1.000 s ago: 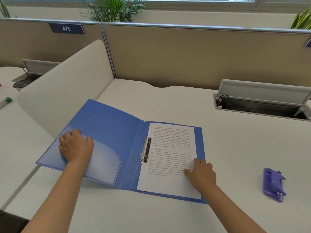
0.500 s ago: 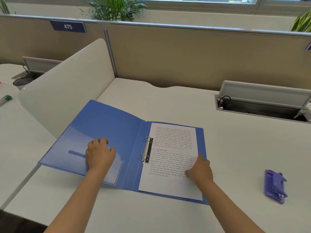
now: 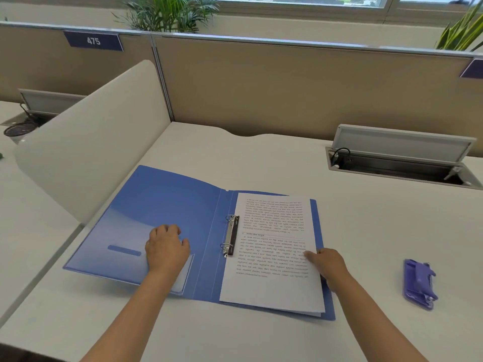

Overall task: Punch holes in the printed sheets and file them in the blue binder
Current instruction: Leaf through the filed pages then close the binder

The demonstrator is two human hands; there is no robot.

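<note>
Head view shows one white worktop [image 3: 287,158] carrying one blue binder [image 3: 162,205], lying open near the front edge. On its right half lies a stack of printed sheets [image 3: 274,257]; at least two edges show at the lower corner. One two-ring metal clip [image 3: 231,236] sits at the spine, just beside the sheets' left edge. Two hands are in view: the left hand [image 3: 167,250] rests flat on the inside cover, fingers loosely together, holding nothing; the right hand [image 3: 328,263] pinches the sheets' right edge. One purple hole punch [image 3: 418,283] lies well apart to the right.
</note>
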